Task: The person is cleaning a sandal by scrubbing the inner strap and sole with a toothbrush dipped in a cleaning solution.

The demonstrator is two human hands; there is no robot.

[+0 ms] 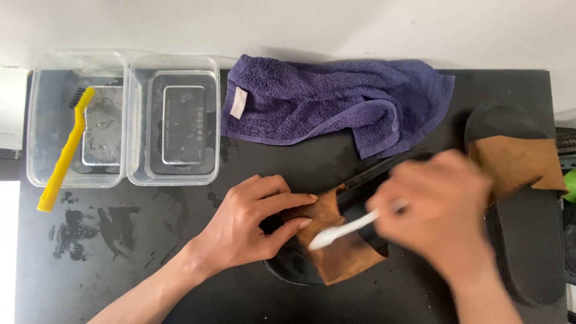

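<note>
The left hand (252,222) pinches the brown strap of the black slipper (336,240), steadying it, while the blurred right hand (441,201), at three o'clock, grips a white brush (351,228).

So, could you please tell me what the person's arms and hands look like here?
Both arms are bare, with no sleeves in view. The left hand wears no glove, ring or watch, and its nails are short and unpainted. The right hand is blurred, so finer details there cannot be told.
</note>
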